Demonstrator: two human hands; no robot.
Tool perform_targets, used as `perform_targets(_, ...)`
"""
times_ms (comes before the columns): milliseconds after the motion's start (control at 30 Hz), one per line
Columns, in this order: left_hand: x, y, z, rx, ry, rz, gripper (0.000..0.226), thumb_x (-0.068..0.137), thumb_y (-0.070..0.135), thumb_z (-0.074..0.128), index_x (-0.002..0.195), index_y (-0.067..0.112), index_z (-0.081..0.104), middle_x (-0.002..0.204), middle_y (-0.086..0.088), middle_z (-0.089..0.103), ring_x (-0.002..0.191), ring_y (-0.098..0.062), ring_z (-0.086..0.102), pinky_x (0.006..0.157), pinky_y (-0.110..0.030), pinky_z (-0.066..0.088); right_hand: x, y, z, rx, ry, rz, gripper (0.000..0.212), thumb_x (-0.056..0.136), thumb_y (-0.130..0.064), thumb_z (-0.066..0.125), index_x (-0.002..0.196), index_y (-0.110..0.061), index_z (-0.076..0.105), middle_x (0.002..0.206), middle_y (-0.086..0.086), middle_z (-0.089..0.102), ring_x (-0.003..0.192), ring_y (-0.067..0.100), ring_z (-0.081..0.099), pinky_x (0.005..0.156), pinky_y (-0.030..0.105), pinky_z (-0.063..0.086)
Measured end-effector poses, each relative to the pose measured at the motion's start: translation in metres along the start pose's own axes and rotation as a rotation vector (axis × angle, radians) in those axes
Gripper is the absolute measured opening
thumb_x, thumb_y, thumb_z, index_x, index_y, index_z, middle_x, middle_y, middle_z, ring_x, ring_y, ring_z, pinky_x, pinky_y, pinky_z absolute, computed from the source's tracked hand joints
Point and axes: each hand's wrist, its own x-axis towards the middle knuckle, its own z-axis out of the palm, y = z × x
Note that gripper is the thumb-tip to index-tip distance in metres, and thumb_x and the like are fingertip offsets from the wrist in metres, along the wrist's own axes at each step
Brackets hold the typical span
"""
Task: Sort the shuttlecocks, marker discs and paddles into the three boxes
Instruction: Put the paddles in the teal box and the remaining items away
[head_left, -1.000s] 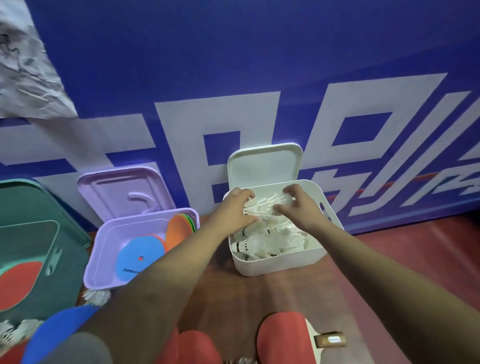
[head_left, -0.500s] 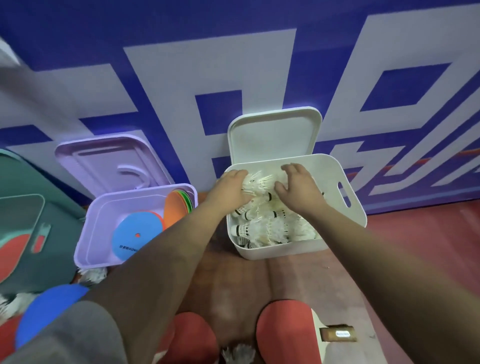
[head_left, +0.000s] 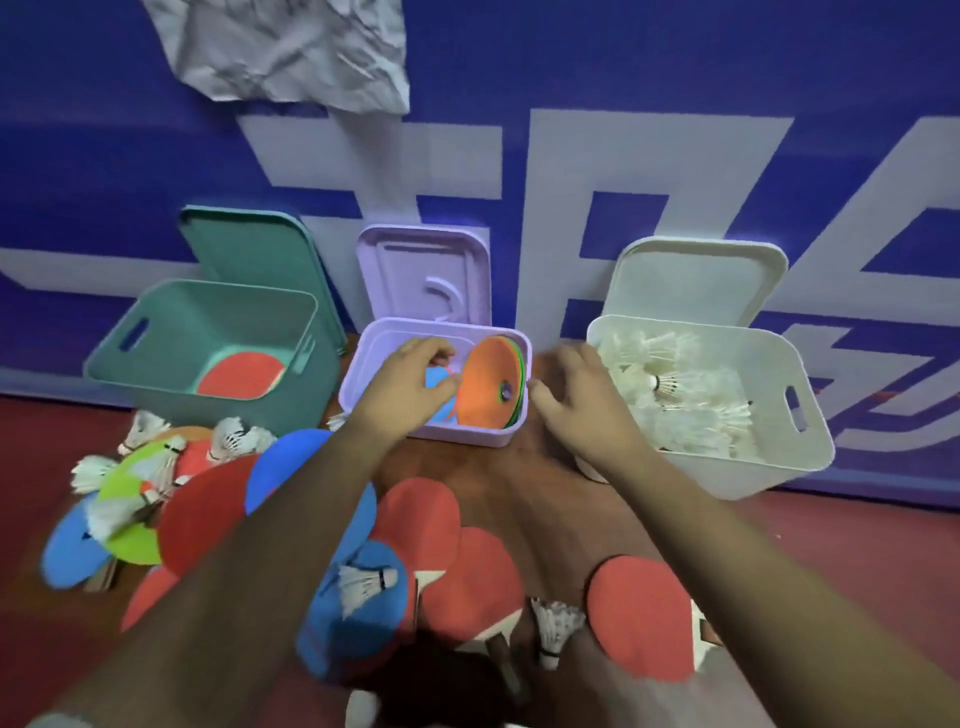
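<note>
Fingers of left hand curl inside purple box, grip unclear; right hand splayed between box rims.

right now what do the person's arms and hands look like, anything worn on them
The left forearm and right forearm are bare. The left hand and right hand wear no gloves; no watch, ring or band shows. A grey sliver at the bottom left corner may be a sleeve edge.

Both hands leave the white box
The left hand has moved to the purple box at its 9 o'clock, fingers curled over a blue disc. The right hand now hovers between the 2 boxes, holding nothing.
</note>
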Motion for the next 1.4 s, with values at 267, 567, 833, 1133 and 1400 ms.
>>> perform_targets(267,-0.133,-0.098,-0.014,-0.001,-0.168,-0.19,0.02,0.082,0.013,0.069,0.1,0.006,0.066,0.096,-0.008,0.064,0.089,-0.016,0.06,0.085,-0.02,0.043,-0.063,-0.036,0.123,-0.037,-0.234,0.047,0.038,0.087,-0.03,0.061,0.117,-0.008,0.057,0.114,0.011,0.054,0.11,0.029,0.053,0.096,0.039,0.043)
perform_targets(567,-0.186,-0.149,0.035,0.179,-0.538,-0.167,0.035,0.085,0.03,0.06,0.115,0.011,0.057,0.113,-0.009,0.054,0.104,-0.028,0.056,0.089,-0.041,0.045,-0.122,-0.046,0.204,-0.157,-0.397,0.364,0.049,0.084,-0.035,0.054,0.126,-0.01,0.055,0.116,0.013,0.054,0.107,0.034,0.057,0.094,0.037,0.044)
perform_targets(833,-0.185,-0.165,0.085,0.623,-0.702,0.142,0.04,0.088,0.03,0.052,0.124,0.012,0.052,0.125,-0.011,0.053,0.118,-0.027,0.049,0.102,-0.035,0.037,-0.176,-0.03,0.196,-0.199,-0.176,0.631,0.048,0.084,-0.027,0.062,0.127,-0.008,0.054,0.122,0.013,0.049,0.105,0.034,0.057,0.092,0.039,0.046)
perform_targets(1133,-0.164,-0.118,0.078,-0.234,-0.471,-0.272,0.022,0.084,0.02,0.066,0.105,0.015,0.065,0.092,-0.005,0.068,0.086,-0.024,0.064,0.077,-0.037,0.049,-0.207,0.038,0.17,-0.283,-0.133,0.914,0.054,0.089,-0.028,0.061,0.139,-0.013,0.046,0.131,0.021,0.044,0.116,0.041,0.05,0.099,0.04,0.041)
perform_targets(1400,-0.17,-0.085,0.097,-0.961,-0.376,-0.789,0.015,0.094,0.003,0.056,0.106,0.011,0.059,0.108,-0.018,0.063,0.101,-0.03,0.063,0.083,-0.033,0.052,-0.208,0.081,0.165,-0.209,-0.223,0.763,0.029,0.09,-0.012,0.042,0.108,-0.007,0.064,0.106,0.016,0.063,0.099,0.033,0.061,0.084,0.031,0.041)
